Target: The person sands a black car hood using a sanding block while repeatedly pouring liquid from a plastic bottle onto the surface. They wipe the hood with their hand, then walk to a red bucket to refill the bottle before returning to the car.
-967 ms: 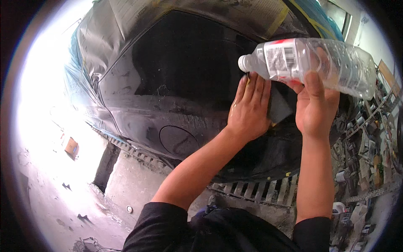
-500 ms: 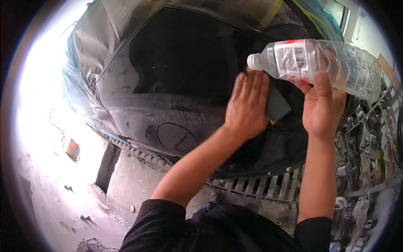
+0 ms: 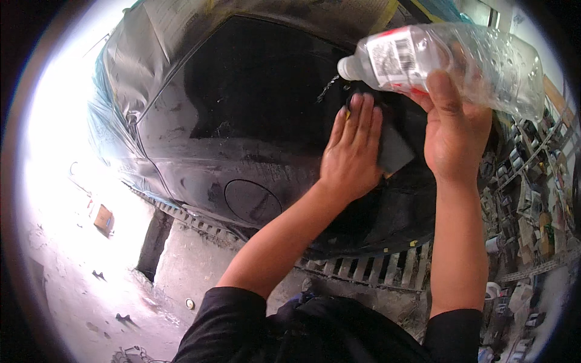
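My left hand lies flat on a dark sanding pad, pressing it against the wet black car body panel. My right hand grips a clear plastic bottle tipped sideways, its neck pointing left just above my left fingers. A thin trickle of water falls from the neck onto the panel. A round fuel flap sits lower on the panel, left of my left forearm.
Grey masking sheet covers the car above and left of the panel. A metal drain grate runs under the car. Sunlit concrete floor is at left with a small orange-brown box. Cluttered shelves stand at right.
Both hands and the bottle have shifted up the panel. The bottle is tipped further and water now trickles from its neck.
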Demonstrator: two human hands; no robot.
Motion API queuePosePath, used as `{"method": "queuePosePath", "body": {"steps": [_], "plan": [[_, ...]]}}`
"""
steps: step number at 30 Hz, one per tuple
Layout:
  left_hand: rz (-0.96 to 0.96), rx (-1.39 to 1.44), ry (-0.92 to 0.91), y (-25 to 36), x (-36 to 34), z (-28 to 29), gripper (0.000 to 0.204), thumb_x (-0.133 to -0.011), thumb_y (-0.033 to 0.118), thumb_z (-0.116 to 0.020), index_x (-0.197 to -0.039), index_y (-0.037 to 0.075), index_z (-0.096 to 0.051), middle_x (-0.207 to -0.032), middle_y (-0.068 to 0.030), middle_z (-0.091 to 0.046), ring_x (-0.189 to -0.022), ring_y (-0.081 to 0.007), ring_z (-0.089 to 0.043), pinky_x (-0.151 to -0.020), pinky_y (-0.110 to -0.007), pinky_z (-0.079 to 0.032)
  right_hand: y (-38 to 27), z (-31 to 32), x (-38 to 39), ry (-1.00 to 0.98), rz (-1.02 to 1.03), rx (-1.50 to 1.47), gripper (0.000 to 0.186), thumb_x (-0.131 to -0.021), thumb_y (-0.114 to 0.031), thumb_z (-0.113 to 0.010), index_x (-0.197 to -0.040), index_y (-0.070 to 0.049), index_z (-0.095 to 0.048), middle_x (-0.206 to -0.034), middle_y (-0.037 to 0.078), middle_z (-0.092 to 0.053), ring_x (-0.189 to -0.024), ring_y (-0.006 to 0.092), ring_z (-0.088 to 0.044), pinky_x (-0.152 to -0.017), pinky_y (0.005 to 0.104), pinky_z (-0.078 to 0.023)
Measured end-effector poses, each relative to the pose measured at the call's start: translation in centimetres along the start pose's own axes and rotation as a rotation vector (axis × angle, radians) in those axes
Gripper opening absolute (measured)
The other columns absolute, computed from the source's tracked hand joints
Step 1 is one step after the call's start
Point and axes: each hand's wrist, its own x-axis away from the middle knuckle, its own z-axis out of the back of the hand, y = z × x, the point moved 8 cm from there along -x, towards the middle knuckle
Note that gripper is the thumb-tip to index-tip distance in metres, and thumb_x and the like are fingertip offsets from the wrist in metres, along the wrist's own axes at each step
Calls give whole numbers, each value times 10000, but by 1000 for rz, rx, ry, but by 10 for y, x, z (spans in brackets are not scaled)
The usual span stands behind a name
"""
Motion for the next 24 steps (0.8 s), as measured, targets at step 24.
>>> {"method": "queuePosePath", "body": {"steps": [24], "plan": [[16, -229, -53, -23, -16, -7, 914, -818, 344, -659, -1491, -96, -225, -1567, -328, -160, -1480, -461, -110, -1194, -551, -118, -15, 53, 13, 53, 30, 63, 691, -942, -234, -659, -1442, 80, -300, -1326, 198, -537, -1139, 265, -620, -894, 395, -577]]}}
